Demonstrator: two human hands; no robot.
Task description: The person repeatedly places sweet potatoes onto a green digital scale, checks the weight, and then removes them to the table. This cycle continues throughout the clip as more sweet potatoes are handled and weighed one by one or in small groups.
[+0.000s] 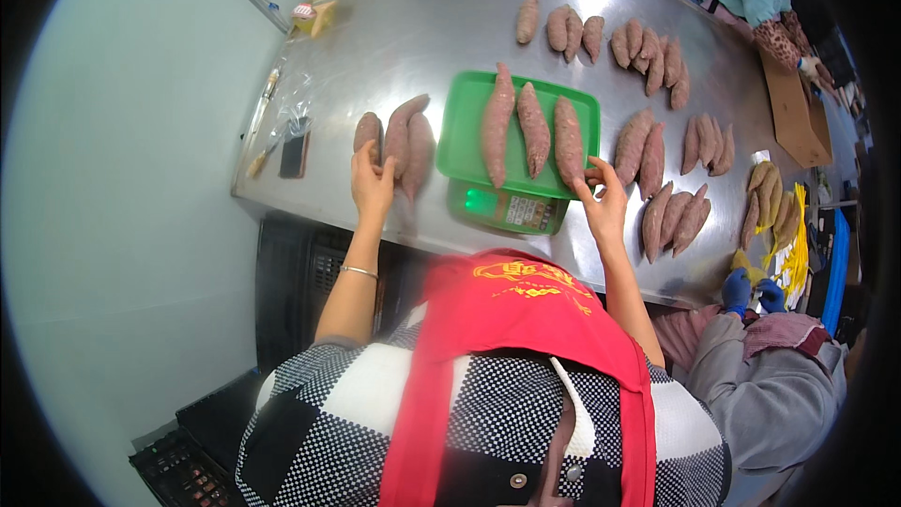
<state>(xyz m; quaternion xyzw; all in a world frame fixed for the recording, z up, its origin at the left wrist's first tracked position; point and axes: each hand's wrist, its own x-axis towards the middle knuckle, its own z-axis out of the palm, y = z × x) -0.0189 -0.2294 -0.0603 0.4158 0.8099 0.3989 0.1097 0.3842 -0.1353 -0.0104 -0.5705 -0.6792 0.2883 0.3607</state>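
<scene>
Three sweet potatoes (533, 130) lie apart on a green plastic tray (450, 148), which rests on a digital scale (507, 210) with a lit green display. My right hand (604, 201) is at the tray's lower right corner, its fingertips at the lower end of the rightmost sweet potato (569, 141); whether they grip it is unclear. Left of the tray, my left hand (372, 183) has its fingers at the lower end of a short sweet potato (367, 128). Two longer sweet potatoes (408, 141) lie right beside that hand on the metal table.
Groups of sweet potatoes (651, 56) lie behind and right of the tray on the steel table (422, 35). A phone (294, 148) lies at left. At right, a co-worker's blue-gloved hands (738, 290) are near yellow netting (795, 246). Another person stands by a cardboard box (795, 113).
</scene>
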